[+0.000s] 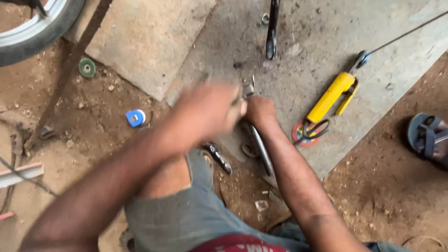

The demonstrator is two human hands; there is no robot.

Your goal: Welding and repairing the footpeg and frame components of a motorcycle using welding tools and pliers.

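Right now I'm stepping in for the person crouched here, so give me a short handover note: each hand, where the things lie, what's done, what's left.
Left hand: raised and motion-blurred, fist closed; what it grips cannot be told.
Right hand: closed on the top of a slim grey metal rod that slants down to the concrete slab.
Nearby: yellow-handled power tool with cord to the right, blue tape measure and green round disc on the dirt to the left.
Done: rod is held in place.
Left: unclear; the work at the rod's top looks unfinished.
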